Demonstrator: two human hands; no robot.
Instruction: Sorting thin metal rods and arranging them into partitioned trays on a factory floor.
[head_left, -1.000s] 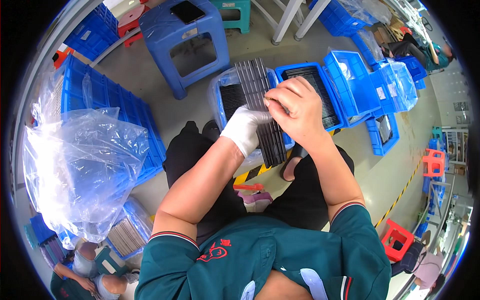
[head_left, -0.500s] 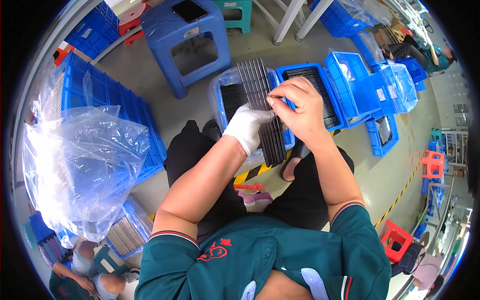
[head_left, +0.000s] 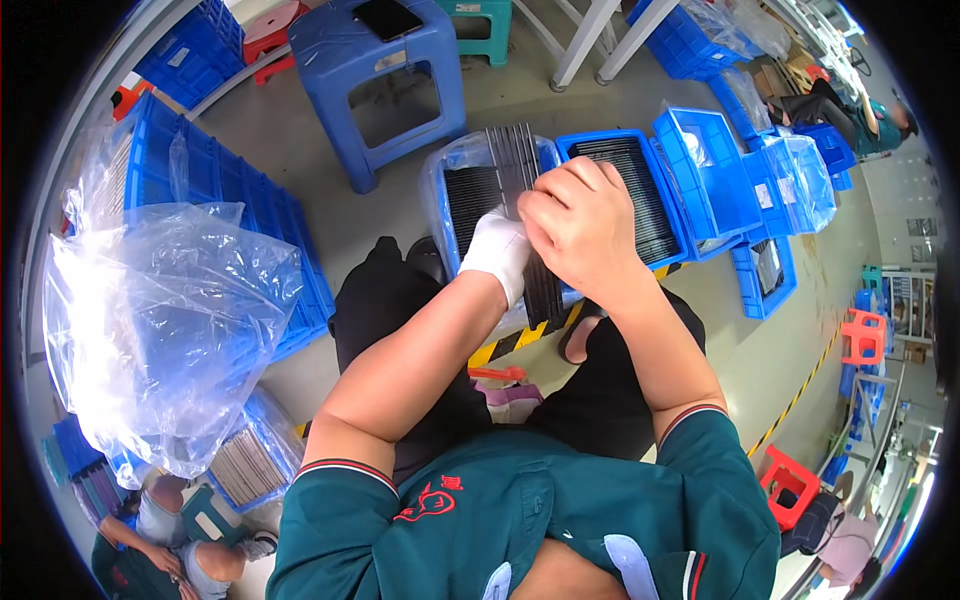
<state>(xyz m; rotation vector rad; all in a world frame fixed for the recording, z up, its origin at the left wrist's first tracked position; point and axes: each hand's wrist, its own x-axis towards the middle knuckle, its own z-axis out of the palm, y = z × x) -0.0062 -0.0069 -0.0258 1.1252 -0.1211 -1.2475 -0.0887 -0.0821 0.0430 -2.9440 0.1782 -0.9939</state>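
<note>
In a white glove, my left hand (head_left: pixel 498 252) is wrapped round a bundle of long, thin dark strips (head_left: pixel 513 152), held upright between my knees. My bare right hand (head_left: pixel 582 222) is closed at the bundle's right side, thumb and fingers pressed together against the strips. Whatever is between those fingertips is hidden. Behind the bundle stands a plastic-lined blue crate (head_left: pixel 432 192) with rows of similar dark strips (head_left: pixel 470 200). Just right of it, a second blue crate (head_left: pixel 672 215) also contains dark strips in rows, partly covered by my right hand.
A blue stool (head_left: pixel 385 150) with a phone (head_left: pixel 387 18) on top stands ahead. Stacked blue crates (head_left: pixel 240 190) and clear plastic film (head_left: pixel 170 330) are at left. More blue bins (head_left: pixel 712 175) are at right. A seated person (head_left: pixel 165 545) is at lower left.
My right hand has moved slightly left and turned, now covering more of the strips. The bundle has tilted less and its top has shifted a little right; my left hand keeps its hold.
</note>
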